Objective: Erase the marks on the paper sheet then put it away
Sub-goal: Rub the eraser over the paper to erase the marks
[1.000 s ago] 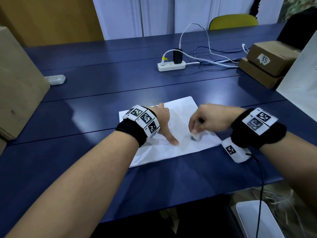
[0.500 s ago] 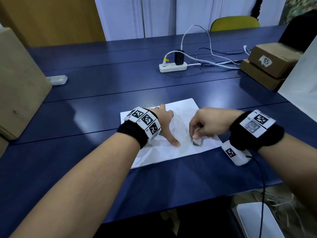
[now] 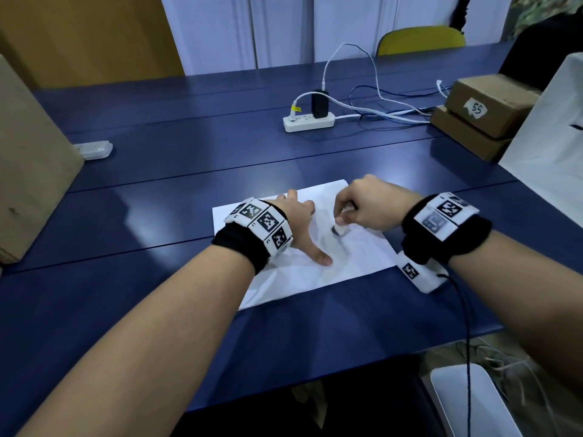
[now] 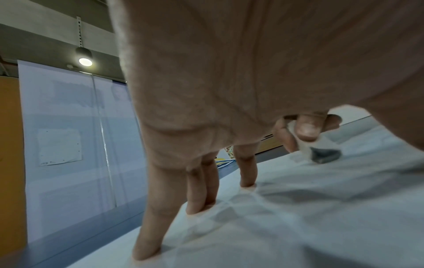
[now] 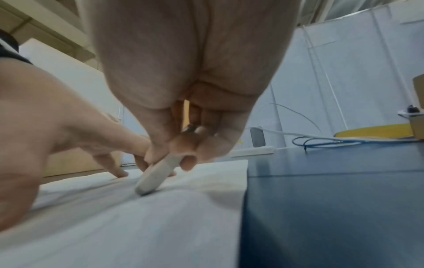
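Observation:
A creased white paper sheet [image 3: 356, 260] lies on the blue table [image 3: 189, 171] in front of me. My left hand [image 3: 299, 225] presses down on the sheet's left half with straight, spread fingers [image 4: 197, 190]. My right hand [image 3: 362, 209] pinches a small white eraser [image 3: 340, 229] with a dark, dirty tip and holds that tip against the paper near the sheet's middle. In the right wrist view the eraser [image 5: 156, 174] slants down from the fingertips onto the paper sheet [image 5: 137, 226]. From the left wrist camera the eraser [image 4: 321, 150] shows beyond my palm.
A white power strip [image 3: 309, 121] with a black adapter and trailing cables lies at the back. Stacked cardboard boxes [image 3: 479, 111] and a white bag [image 3: 549, 146] stand at the right, a large cardboard box [image 3: 28, 171] at the left. A small white case [image 3: 94, 149] lies beside it.
My right hand has slid the eraser up the sheet, away from me and slightly left. The left hand stays pressed on the paper.

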The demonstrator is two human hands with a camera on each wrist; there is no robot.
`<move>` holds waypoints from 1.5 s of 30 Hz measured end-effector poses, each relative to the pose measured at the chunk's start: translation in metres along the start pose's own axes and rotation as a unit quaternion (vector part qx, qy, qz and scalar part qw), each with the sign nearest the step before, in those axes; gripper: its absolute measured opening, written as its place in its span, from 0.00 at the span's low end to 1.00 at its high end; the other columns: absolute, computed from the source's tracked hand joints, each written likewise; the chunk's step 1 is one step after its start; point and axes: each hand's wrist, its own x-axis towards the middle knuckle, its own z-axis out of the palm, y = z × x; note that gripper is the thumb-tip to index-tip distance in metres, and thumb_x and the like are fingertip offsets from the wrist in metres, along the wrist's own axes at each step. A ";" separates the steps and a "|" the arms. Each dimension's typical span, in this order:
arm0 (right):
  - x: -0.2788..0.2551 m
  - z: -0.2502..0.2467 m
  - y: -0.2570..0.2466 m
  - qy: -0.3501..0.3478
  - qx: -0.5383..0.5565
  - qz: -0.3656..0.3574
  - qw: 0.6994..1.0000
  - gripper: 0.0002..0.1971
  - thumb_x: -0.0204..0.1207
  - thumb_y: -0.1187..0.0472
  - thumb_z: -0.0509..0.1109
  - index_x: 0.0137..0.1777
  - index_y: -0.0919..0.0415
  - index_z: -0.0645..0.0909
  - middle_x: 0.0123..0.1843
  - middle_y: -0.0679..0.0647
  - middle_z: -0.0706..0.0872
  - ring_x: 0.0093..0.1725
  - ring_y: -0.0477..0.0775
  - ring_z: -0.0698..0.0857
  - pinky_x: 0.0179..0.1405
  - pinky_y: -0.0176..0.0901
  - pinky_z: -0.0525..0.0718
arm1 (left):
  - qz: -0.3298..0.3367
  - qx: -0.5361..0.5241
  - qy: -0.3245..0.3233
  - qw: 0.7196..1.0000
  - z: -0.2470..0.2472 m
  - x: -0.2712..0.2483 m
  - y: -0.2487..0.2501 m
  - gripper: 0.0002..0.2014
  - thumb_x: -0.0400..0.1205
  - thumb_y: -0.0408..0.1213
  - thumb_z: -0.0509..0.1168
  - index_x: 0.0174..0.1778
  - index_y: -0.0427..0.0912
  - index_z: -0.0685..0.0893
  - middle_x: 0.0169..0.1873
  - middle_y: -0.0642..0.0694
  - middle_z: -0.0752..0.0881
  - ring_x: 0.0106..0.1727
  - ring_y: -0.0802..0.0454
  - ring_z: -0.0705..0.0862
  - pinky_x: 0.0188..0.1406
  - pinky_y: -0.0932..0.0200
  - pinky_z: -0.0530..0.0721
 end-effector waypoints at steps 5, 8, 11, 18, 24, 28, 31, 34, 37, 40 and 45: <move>-0.013 -0.002 -0.009 -0.185 0.024 -0.054 0.981 0.04 0.74 0.58 0.77 0.46 0.48 0.91 0.29 0.46 0.85 0.29 0.46 0.81 0.34 0.36 0.80 | -0.001 -0.004 0.003 1.000 0.002 0.000 0.000 0.59 0.55 0.79 0.70 0.78 0.49 0.66 0.69 0.41 0.68 0.70 0.41 0.72 0.58 0.42 0.77; -0.011 0.001 -0.011 -0.138 0.009 -0.050 0.989 0.03 0.74 0.57 0.77 0.45 0.48 0.91 0.28 0.44 0.83 0.33 0.46 0.82 0.38 0.39 0.82 | 0.001 -0.003 0.004 1.000 0.002 0.000 0.000 0.58 0.56 0.79 0.70 0.78 0.49 0.66 0.68 0.41 0.68 0.70 0.41 0.72 0.56 0.42 0.77; 0.003 0.002 -0.005 -0.001 0.004 0.000 1.000 0.02 0.76 0.54 0.75 0.46 0.48 0.89 0.32 0.40 0.79 0.43 0.50 0.82 0.45 0.42 0.81 | 0.005 -0.002 0.004 1.000 0.002 0.000 -0.001 0.58 0.56 0.79 0.70 0.79 0.49 0.66 0.67 0.41 0.69 0.69 0.41 0.72 0.56 0.43 0.77; -0.019 -0.001 -0.010 -0.211 0.014 -0.058 0.976 0.04 0.73 0.59 0.77 0.45 0.49 0.90 0.25 0.44 0.83 0.24 0.43 0.79 0.32 0.36 0.80 | 0.004 -0.011 0.004 1.000 0.002 0.001 -0.001 0.58 0.54 0.78 0.71 0.77 0.49 0.67 0.67 0.42 0.69 0.69 0.42 0.72 0.55 0.44 0.77; 0.000 -0.001 0.005 0.009 0.001 0.023 1.000 0.02 0.75 0.54 0.74 0.43 0.46 0.88 0.39 0.44 0.87 0.41 0.47 0.83 0.46 0.44 0.85 | 0.005 -0.007 0.005 1.000 0.002 0.001 -0.001 0.58 0.54 0.79 0.70 0.77 0.51 0.67 0.66 0.43 0.69 0.69 0.42 0.73 0.47 0.44 0.75; -0.016 -0.003 -0.005 -0.165 0.021 -0.045 0.985 0.04 0.73 0.59 0.77 0.45 0.48 0.91 0.32 0.49 0.88 0.25 0.41 0.79 0.33 0.36 0.81 | 0.003 -0.011 0.006 1.000 0.002 0.002 -0.001 0.59 0.53 0.79 0.70 0.77 0.49 0.67 0.66 0.42 0.69 0.68 0.42 0.72 0.59 0.41 0.79; -0.011 0.001 -0.007 -0.128 0.026 -0.031 0.991 0.02 0.73 0.57 0.78 0.44 0.49 0.90 0.30 0.50 0.86 0.23 0.41 0.79 0.33 0.41 0.83 | 0.004 -0.004 0.007 1.000 0.001 0.002 0.000 0.58 0.53 0.80 0.70 0.75 0.50 0.68 0.64 0.43 0.69 0.66 0.42 0.73 0.52 0.43 0.78; 0.005 0.001 -0.002 0.006 -0.003 0.009 1.000 0.02 0.76 0.53 0.75 0.46 0.48 0.89 0.32 0.40 0.79 0.38 0.44 0.80 0.42 0.41 0.78 | 0.009 0.001 0.008 1.000 0.000 0.002 -0.001 0.56 0.54 0.79 0.70 0.74 0.50 0.70 0.63 0.43 0.70 0.65 0.42 0.73 0.45 0.46 0.74; 0.000 -0.003 -0.001 -0.058 0.010 -0.013 0.998 0.03 0.74 0.57 0.76 0.44 0.48 0.90 0.31 0.44 0.84 0.36 0.46 0.83 0.38 0.41 0.81 | 0.006 -0.003 0.007 1.000 0.001 0.003 -0.002 0.57 0.54 0.79 0.70 0.75 0.50 0.69 0.64 0.42 0.69 0.66 0.41 0.72 0.48 0.43 0.75; -0.017 -0.004 -0.005 -0.220 0.043 -0.044 0.974 0.03 0.72 0.60 0.78 0.43 0.50 0.91 0.34 0.52 0.90 0.23 0.46 0.80 0.32 0.49 0.86 | 0.004 -0.001 0.010 1.000 0.001 0.002 -0.001 0.56 0.55 0.79 0.71 0.75 0.49 0.69 0.65 0.42 0.69 0.66 0.41 0.73 0.46 0.45 0.73; 0.003 -0.002 0.003 -0.005 -0.008 0.008 1.000 0.01 0.75 0.55 0.75 0.43 0.47 0.88 0.32 0.43 0.82 0.36 0.46 0.82 0.37 0.38 0.77 | 0.004 -0.001 0.002 1.000 -0.001 0.004 -0.001 0.56 0.53 0.79 0.70 0.73 0.50 0.69 0.64 0.43 0.70 0.66 0.41 0.73 0.48 0.42 0.75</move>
